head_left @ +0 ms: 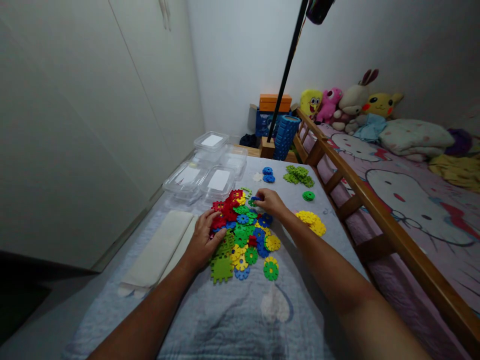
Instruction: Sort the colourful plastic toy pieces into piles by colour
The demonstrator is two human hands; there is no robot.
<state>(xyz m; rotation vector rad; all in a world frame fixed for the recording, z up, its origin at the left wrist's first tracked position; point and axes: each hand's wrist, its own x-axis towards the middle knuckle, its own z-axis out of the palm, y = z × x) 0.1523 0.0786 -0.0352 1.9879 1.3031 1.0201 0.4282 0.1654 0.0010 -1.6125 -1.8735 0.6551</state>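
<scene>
A heap of notched plastic toy pieces [242,235] in red, green, blue and yellow lies in the middle of the cloth-covered table. My left hand [204,237] rests on the heap's left edge, touching red square pieces [227,207], its fingers apart. At the heap's far side, my right hand [270,202] pinches a blue notched disc [255,198], partly hidden by the fingers. Sorted by colour beyond and to the right are blue discs [268,174], light green pieces [299,175], green discs [308,196] and yellow discs [312,222].
Several clear plastic boxes [212,175] with white labels stand at the back left. A folded beige cloth [161,245] lies left of the heap. Along the right runs a wooden bed rail [360,187], and behind the table stand a black pole [287,75] and a blue foam roller [285,137].
</scene>
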